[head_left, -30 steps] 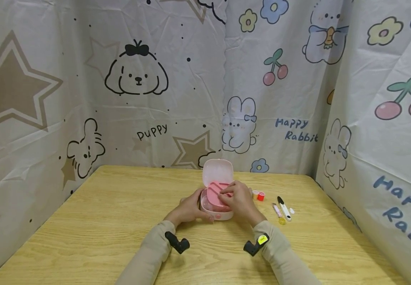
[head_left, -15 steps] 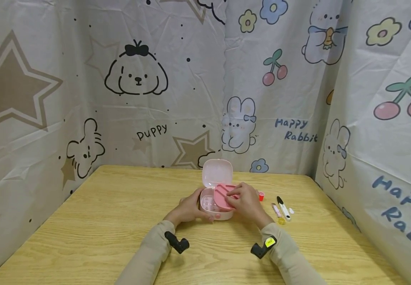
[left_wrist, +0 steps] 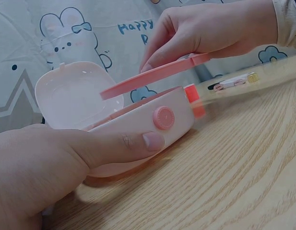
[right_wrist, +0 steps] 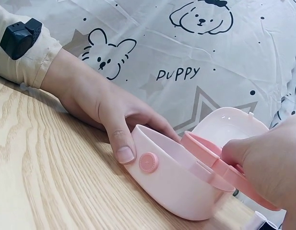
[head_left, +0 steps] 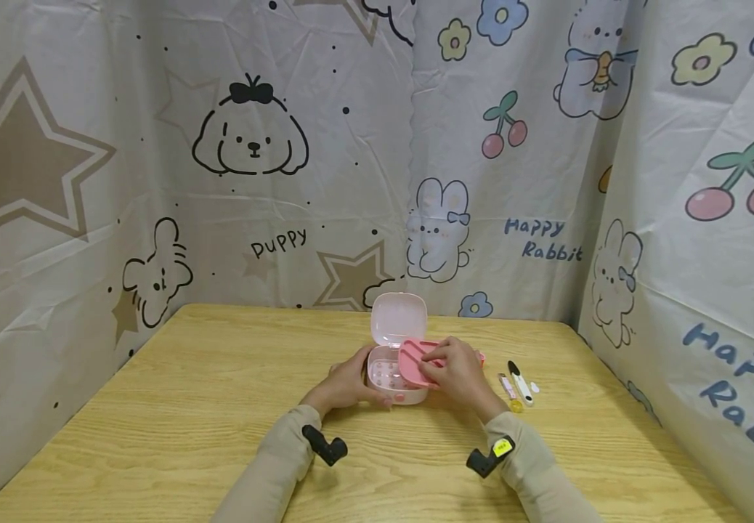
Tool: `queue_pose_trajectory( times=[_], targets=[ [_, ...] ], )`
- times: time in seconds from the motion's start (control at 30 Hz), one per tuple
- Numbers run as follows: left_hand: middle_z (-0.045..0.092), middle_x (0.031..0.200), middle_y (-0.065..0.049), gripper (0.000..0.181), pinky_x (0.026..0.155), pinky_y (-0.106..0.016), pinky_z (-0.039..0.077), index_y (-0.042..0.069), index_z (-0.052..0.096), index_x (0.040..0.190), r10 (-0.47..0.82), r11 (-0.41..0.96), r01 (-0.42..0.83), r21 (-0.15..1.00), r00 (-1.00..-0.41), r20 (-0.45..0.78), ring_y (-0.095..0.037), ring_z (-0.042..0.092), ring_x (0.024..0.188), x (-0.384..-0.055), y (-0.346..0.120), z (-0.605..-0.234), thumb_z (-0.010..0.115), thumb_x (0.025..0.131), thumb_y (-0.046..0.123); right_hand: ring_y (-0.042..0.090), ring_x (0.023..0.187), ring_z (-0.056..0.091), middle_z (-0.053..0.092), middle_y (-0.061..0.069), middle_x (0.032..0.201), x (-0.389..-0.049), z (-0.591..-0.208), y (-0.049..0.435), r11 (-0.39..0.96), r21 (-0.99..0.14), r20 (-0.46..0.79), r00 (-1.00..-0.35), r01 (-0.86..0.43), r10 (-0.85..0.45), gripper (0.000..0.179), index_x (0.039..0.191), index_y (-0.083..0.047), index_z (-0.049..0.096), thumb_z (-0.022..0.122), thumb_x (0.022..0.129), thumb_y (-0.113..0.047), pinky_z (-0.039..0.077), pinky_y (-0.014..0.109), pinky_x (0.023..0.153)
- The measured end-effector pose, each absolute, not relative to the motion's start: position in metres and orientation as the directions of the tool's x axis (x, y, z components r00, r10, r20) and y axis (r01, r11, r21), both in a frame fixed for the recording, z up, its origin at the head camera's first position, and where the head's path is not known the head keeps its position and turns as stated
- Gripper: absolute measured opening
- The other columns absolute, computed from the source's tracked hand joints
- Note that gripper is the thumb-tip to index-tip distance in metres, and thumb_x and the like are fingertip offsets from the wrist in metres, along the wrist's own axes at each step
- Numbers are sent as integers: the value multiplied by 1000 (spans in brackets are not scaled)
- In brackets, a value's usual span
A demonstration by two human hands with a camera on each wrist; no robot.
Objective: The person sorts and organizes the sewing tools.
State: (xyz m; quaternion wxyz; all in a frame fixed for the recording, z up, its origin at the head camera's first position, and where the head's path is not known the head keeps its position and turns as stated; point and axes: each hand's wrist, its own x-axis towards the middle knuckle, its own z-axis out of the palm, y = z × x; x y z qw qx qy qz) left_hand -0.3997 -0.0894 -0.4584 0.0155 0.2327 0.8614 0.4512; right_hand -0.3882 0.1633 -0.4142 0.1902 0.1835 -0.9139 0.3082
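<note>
A pale pink box (head_left: pixel 410 397) stands on the table, its lid (head_left: pixel 399 318) swung up at the back. My left hand (head_left: pixel 349 383) grips the box's left side, the thumb lying across the front wall below a round pink button (left_wrist: pixel 163 118). Above the box's right half, a darker pink divided tray (head_left: pixel 411 362) is tilted and raised clear of the rim in the left wrist view. My right hand (head_left: pixel 458 372) pinches this tray by its inner part. Dotted marks show on the box's floor in the head view; the tray covers the right part.
Right of the box lie a slim white tool with a black end (head_left: pixel 521 383), a small pink-and-white strip (head_left: pixel 506 386), a yellow round piece (head_left: pixel 516 406) and a small white piece (head_left: pixel 534 387). A red spool (left_wrist: pixel 191 92) stands beside the box. Printed cloth (head_left: pixel 253 218) encloses the table.
My right hand has moved rightward with the tray, uncovering more of the box's floor and hiding most of the spools in the head view. My left hand has stayed put.
</note>
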Motion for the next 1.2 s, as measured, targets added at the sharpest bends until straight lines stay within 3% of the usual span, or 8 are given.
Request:
queue_pose_trajectory(
  times=[0.2,0.43,0.97,1.2],
  targets=[
    [49,154,-3,117,112,-61,24,16,31,161,414,465,383,798,-891,186,-27,47,133,-399,-89,-458,99,68,39,25,93,57,64,3,95,-386,-415,167,760,-496,446,-874,-421,-193,15,91,-8,84,88,84,-20,37,47,85],
    [50,153,-5,118,112,-58,30,16,32,160,407,455,372,809,-895,182,-27,49,131,-399,-90,-457,100,67,38,25,93,58,65,3,93,-384,-416,172,756,-481,461,-862,-444,-212,11,88,-9,84,88,84,-18,37,47,82],
    [46,157,-3,119,115,-60,23,17,31,161,411,458,374,807,-893,181,-28,44,137,-400,-90,-458,100,66,37,26,95,59,66,4,97,-384,-417,186,776,-465,445,-870,-426,-211,14,92,-9,84,87,85,-21,39,48,86],
    [47,156,-7,116,111,-61,22,12,32,160,415,479,402,780,-887,203,-31,46,137,-401,-89,-458,98,69,39,27,96,58,66,4,98,-381,-415,191,784,-478,414,-889,-397,-198,14,94,-9,84,86,87,-21,39,51,90]
  ],
)
